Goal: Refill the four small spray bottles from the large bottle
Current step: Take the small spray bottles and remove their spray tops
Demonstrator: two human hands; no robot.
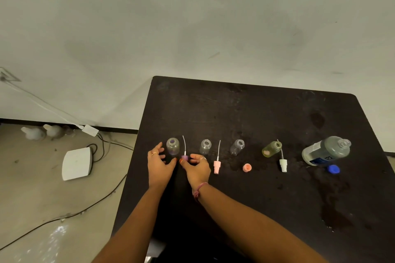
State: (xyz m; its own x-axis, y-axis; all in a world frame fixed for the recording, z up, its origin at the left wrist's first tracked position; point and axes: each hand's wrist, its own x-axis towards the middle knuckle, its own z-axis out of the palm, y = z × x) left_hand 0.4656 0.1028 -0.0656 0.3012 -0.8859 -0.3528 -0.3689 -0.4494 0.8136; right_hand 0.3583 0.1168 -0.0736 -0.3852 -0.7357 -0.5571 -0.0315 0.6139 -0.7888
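Near the left end of the row of bottles, the right hand [197, 168] is seen with its thumb and fingers curled around the purple spray head [184, 157], which is pinched at its cap; the thin white tube of this head points away from the person, over the table. Just beside it, the left hand [159, 165] is held with the fingers spread and relaxed, and nothing is gripped by it; its fingertips are close to the first small bottle [173, 146] but contact cannot be confirmed. This bottle stands upright and uncapped, with a purple tint at its bottom.

Further to the right, a second small bottle [205, 146] is placed upright and open, and a pink spray head [217, 166] is laid on the black table [256, 109] beside it. A third small bottle [237, 147] is also open, and a round pink cap [247, 167] is seen in front of it. The fourth small bottle [271, 149] has a yellowish colour, and a white spray head [283, 164] is laid near it.

At the right end, the large bottle [327, 150] is found without its lid, and the blue cap [333, 169] is put just in front of it. Wet marks are visible on the table near this bottle.

On the floor to the left, a white flat device [77, 163] and dark cables [85, 209] are seen.
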